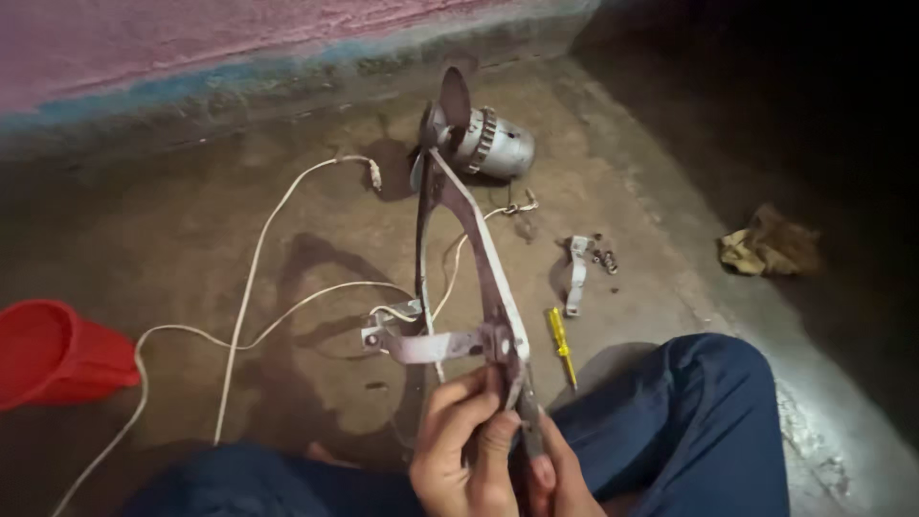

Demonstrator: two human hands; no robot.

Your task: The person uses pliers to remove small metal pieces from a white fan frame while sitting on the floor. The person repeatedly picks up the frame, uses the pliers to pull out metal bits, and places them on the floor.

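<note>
Head view, items as seen:

1. My left hand [458, 450]: fingers closed around the lower end of the worn grey metal bracket frame [474, 258], near its bolted joint.
2. My right hand [555, 483]: closed on a dark-handled tool [529, 421], seemingly pliers, whose tip meets the frame at that joint.
3. Bracket frame: thin flat arms forming a long triangle, held upright above my lap; a short cross arm sticks out to the left.
4. Small grey electric motor with dark fan blades [483, 139]: lying on the concrete floor [316, 239] beyond the frame's top.
5. White cable [251, 278]: trailing in loops across the floor.
6. Yellow-handled screwdriver [559, 340]: on the floor just beside my right knee.
7. Loose grey metal strap [575, 273], small bolts beside it.
8. Red plastic bucket [53, 352]: far left.
9. Crumpled brown rag [771, 244]: far right.
</note>
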